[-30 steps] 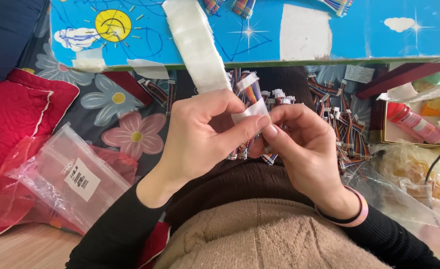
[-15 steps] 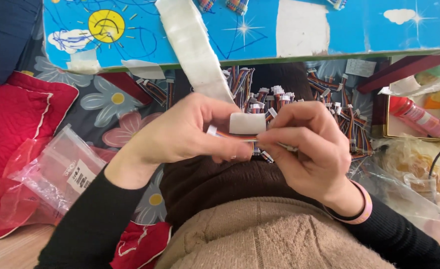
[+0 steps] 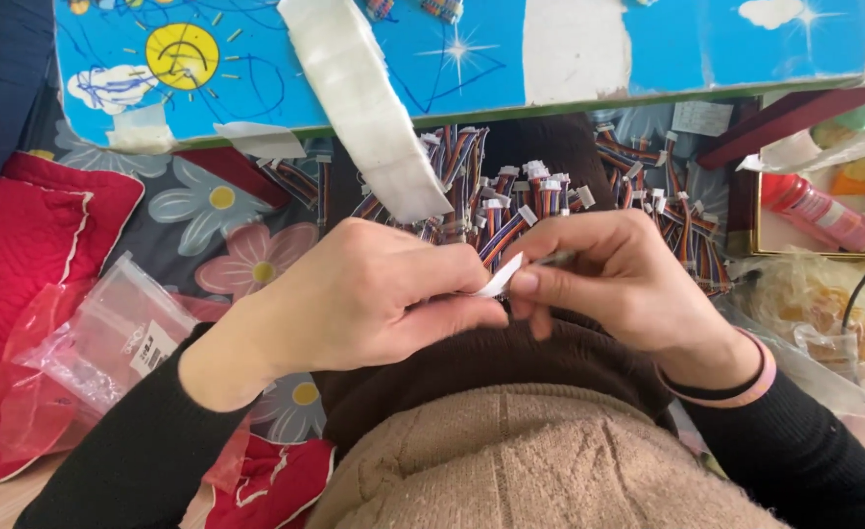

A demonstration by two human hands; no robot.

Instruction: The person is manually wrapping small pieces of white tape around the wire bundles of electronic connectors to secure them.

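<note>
I see my left hand (image 3: 374, 304) and right hand (image 3: 614, 284) pinched together on a small white label (image 3: 504, 277) over my lap, wrapping looking half done, with a heap of multicoloured wire harnesses (image 3: 540, 211) lying behind still unlabelled.

A clear plastic zip bag (image 3: 109, 338) lies at the left, over red fabric, with a small white rectangular label (image 3: 150, 349) stuck on its front, dark print on it too small to tell. At the right, crumpled clear plastic wrapping (image 3: 824, 313) holds something yellowish. Above it lies a red bottle (image 3: 816, 212) on its side, pale at one end. A small pale paper tag (image 3: 701, 118) hangs just under the edge of the blue painted counter (image 3: 648, 49), upper right. Between both hands, a small white strip (image 3: 502, 278), like a sticker or label, is pinched at the fingertips.
</note>
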